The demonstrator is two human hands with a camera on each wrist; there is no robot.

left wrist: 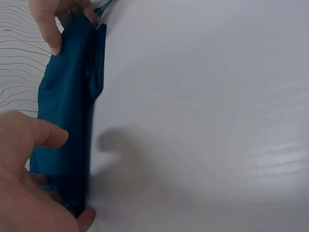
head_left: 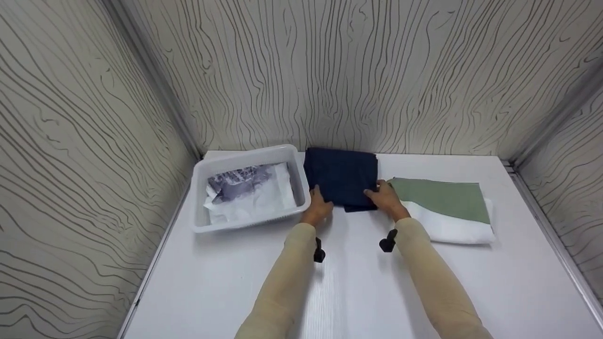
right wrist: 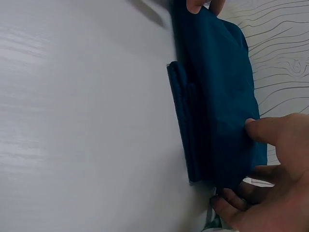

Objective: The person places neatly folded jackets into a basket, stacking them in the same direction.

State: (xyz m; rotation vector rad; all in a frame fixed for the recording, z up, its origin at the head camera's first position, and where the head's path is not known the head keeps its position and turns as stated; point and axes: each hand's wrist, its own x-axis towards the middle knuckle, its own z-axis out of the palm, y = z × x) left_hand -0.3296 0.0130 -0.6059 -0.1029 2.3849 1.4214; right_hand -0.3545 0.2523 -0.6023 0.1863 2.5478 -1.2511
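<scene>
A folded dark blue cloth [head_left: 341, 176] lies by the back wall, looking teal in both wrist views; its exact kind cannot be told. My left hand [head_left: 319, 209] holds its left front corner, thumb above and fingers tucked at the side. On the opposite edge, my right hand [head_left: 387, 200] grips the cloth with the thumb on top and the other fingers underneath. The right wrist view shows a thick folded edge [right wrist: 186, 130] sticking out below the upper layer. Part of each hand's fingers is hidden by the fabric.
A white plastic basket [head_left: 200, 195] with a white and purple printed cloth [head_left: 252, 197] inside stands left of the blue cloth. Right of it lies a folded green and white cloth [head_left: 443, 200]. Patterned walls [head_left: 282, 70] bound the white table [head_left: 348, 282].
</scene>
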